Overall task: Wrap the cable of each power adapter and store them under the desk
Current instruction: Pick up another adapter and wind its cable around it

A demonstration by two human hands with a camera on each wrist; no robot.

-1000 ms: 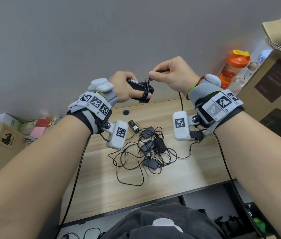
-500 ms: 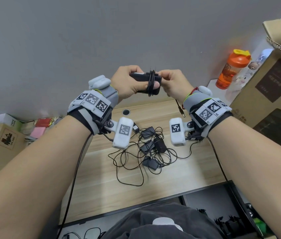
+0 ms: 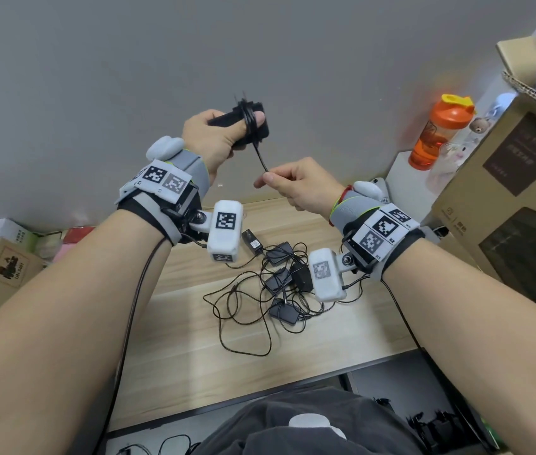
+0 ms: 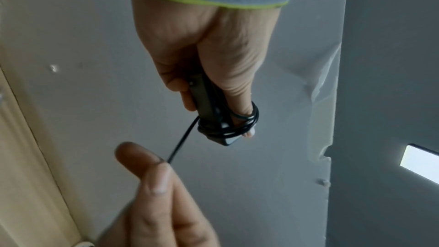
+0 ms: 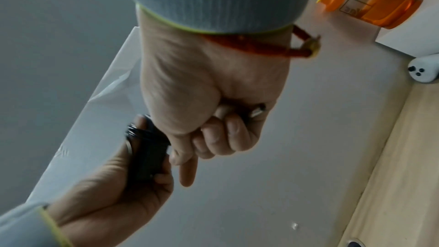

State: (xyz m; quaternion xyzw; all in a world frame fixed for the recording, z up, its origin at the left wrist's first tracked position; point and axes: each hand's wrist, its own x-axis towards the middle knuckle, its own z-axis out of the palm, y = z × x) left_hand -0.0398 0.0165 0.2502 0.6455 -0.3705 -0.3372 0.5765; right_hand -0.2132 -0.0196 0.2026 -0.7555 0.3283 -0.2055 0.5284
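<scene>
six power adapters (image 3: 282, 311), one orange bottle (image 3: 437, 131)

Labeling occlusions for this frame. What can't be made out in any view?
- Adapter: its underside and label, covered by the left hand in the head view.
- Cable end: inside the right hand; only a metal tip shows in the right wrist view.
- Adapters on the desk: count uncertain, part of the pile hidden by the wrist cameras.
- Under the desk: cut off, dark.
</scene>
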